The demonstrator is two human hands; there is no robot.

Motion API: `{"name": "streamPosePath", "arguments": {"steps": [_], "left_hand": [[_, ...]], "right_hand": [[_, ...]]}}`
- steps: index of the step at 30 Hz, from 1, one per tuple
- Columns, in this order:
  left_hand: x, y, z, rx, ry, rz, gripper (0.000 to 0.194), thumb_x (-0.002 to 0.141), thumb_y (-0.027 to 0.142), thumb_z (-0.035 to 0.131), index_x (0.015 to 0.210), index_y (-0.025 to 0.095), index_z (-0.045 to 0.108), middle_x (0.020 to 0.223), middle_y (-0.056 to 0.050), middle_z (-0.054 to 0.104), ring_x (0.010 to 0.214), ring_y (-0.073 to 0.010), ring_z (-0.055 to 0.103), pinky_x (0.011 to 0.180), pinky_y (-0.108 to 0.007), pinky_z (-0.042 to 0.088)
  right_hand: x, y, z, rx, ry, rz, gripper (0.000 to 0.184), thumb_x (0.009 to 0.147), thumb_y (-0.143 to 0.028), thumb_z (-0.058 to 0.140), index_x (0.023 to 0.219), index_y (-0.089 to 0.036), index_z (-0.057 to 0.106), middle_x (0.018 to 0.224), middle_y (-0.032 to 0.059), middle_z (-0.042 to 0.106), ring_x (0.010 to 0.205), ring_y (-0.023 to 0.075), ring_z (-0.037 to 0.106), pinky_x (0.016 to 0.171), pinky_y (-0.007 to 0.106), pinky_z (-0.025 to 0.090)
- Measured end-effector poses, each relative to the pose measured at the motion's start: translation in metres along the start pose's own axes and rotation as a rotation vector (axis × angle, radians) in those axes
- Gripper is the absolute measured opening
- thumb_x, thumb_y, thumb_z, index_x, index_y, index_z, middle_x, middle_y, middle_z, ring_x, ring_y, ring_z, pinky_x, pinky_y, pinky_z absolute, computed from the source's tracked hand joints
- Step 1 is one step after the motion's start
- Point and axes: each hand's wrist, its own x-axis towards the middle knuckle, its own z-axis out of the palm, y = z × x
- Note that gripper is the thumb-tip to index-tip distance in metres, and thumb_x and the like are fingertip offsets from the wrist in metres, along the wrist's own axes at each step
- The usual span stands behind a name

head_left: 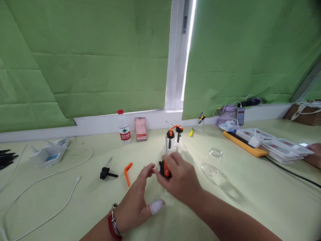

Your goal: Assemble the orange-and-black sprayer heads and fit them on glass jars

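My right hand (181, 179) is closed around a black-and-orange bottle top (165, 170) at the middle of the table. My left hand (136, 206) is open beside it, thumb apart and wrapped in white tape, fingertips near the top. Whether those fingertips touch it I cannot tell. Behind my right hand stand two clear glass bottles with black-and-orange tops (171, 134), partly hidden. Left of my hands lie a curved orange lever (127, 174) and a black top with a thin tube (105, 173). To the right is a clear glass jar (214, 160).
A water bottle (124, 129) and a pink box-like thing (140, 129) stand at the back. Yellow-handled tools (201, 118) sit in a small jar. White cables (64, 170) and a power strip (56, 155) lie left. Stacked white panels (278, 147) and another person's hand (315, 154) are right.
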Motion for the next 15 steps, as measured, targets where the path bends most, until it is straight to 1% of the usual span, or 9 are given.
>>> {"name": "streamPosePath", "arguments": {"steps": [2,3,6,7,8,10,11,13,15], "left_hand": [[-0.001,0.002,0.005,-0.107,-0.009,-0.041,0.102,0.060,0.010,0.076,0.144,0.031,0.021,0.142,-0.011,0.038,0.126,-0.0319,0.040,0.104,-0.042,0.035],[-0.001,0.003,0.005,-0.162,-0.001,-0.074,0.103,0.058,0.008,0.076,0.143,0.031,0.022,0.141,-0.011,0.039,0.124,-0.0318,0.042,0.103,-0.041,0.036],[0.005,0.005,-0.003,-0.338,-0.009,-0.207,0.088,0.058,0.006,0.074,0.135,0.029,0.038,0.127,-0.009,0.051,0.109,-0.0285,0.052,0.091,-0.038,0.044],[0.007,0.006,-0.007,-0.404,-0.029,-0.244,0.080,0.059,0.007,0.073,0.130,0.028,0.043,0.120,-0.008,0.055,0.103,-0.0267,0.055,0.086,-0.036,0.046],[0.009,0.006,-0.011,-0.471,-0.040,-0.268,0.072,0.060,0.007,0.071,0.125,0.026,0.047,0.112,-0.007,0.058,0.097,-0.0249,0.057,0.082,-0.035,0.046],[0.012,0.007,-0.018,-0.609,-0.028,-0.294,0.060,0.060,0.008,0.066,0.117,0.023,0.054,0.097,-0.005,0.062,0.085,-0.0219,0.058,0.078,-0.034,0.045],[0.013,0.007,-0.020,-0.671,-0.014,-0.296,0.057,0.059,0.008,0.064,0.113,0.021,0.056,0.091,-0.005,0.062,0.080,-0.0210,0.058,0.076,-0.033,0.044],[0.013,0.007,-0.021,-0.762,-0.001,-0.299,0.054,0.056,0.009,0.060,0.109,0.019,0.059,0.085,-0.005,0.062,0.075,-0.0204,0.058,0.074,-0.034,0.042],[0.013,0.006,-0.021,-0.803,-0.003,-0.304,0.053,0.055,0.009,0.059,0.106,0.018,0.061,0.082,-0.005,0.063,0.072,-0.0203,0.058,0.072,-0.034,0.042]], "right_hand": [[-0.007,-0.017,0.002,0.194,-0.120,-0.013,0.031,0.079,-0.032,0.054,0.106,-0.017,0.057,0.084,0.0073,0.055,0.067,0.0169,0.053,0.057,0.027,0.042],[-0.008,-0.022,0.001,0.290,-0.157,-0.007,0.034,0.076,-0.032,0.056,0.107,-0.018,0.057,0.083,0.0068,0.055,0.067,0.0169,0.052,0.057,0.027,0.042],[-0.005,-0.015,-0.001,0.687,-0.340,0.035,0.044,0.072,-0.034,0.063,0.113,-0.021,0.053,0.085,0.0040,0.055,0.064,0.0139,0.050,0.054,0.025,0.041],[-0.001,-0.008,0.000,0.802,-0.370,0.098,0.041,0.074,-0.035,0.062,0.112,-0.021,0.053,0.084,0.0029,0.055,0.062,0.0123,0.048,0.052,0.024,0.039],[0.003,0.000,0.001,0.862,-0.348,0.202,0.035,0.078,-0.037,0.060,0.108,-0.020,0.055,0.080,0.0019,0.055,0.057,0.0106,0.045,0.049,0.023,0.037],[0.010,0.019,0.008,0.857,-0.200,0.426,0.028,0.080,-0.046,0.056,0.082,-0.018,0.058,0.064,-0.0013,0.049,0.052,0.0099,0.039,0.047,0.024,0.031],[0.013,0.027,0.012,0.833,-0.150,0.529,0.035,0.080,-0.051,0.055,0.069,-0.018,0.056,0.056,-0.0027,0.044,0.050,0.0097,0.036,0.047,0.024,0.028],[0.017,0.038,0.021,0.890,-0.268,0.682,0.049,0.080,-0.060,0.049,0.057,-0.017,0.052,0.048,-0.0034,0.040,0.046,0.0092,0.033,0.046,0.025,0.026],[0.018,0.043,0.028,1.008,-0.396,0.781,0.052,0.079,-0.063,0.048,0.054,-0.017,0.051,0.044,-0.0042,0.038,0.043,0.0078,0.030,0.046,0.024,0.024]]}}
